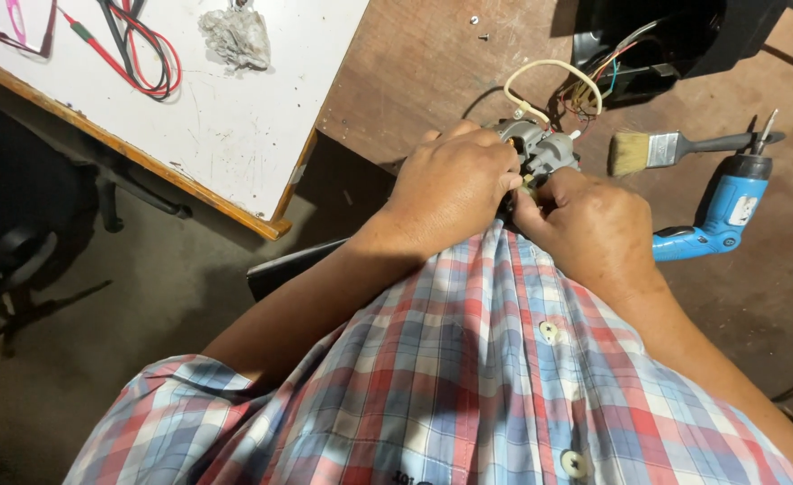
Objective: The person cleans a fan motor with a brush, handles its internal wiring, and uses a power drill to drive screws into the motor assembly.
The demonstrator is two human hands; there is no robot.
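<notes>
With the motor point(540, 148) taken as landmark, red and black leads point(136, 54) and a crumpled rag point(235, 38) are seen far to its left on a white board point(235, 135), apparently set aside out of the way. The motor itself is held at the near edge of the brown tabletop point(414, 72), close against the checked shirt point(468, 377), seemingly so that it is steadied. The left hand point(450, 184) is wrapped over its left side, fingers closed around it. The right hand point(590, 224) is pressed to its near right side, fingers curled shut on a small part that cannot be made out. Just behind the motor, wires point(585, 90) are run to a black housing point(675, 36), so it is kept tethered. To its right, a brush point(675, 148) and a blue drill point(720, 211) are laid within reach.
</notes>
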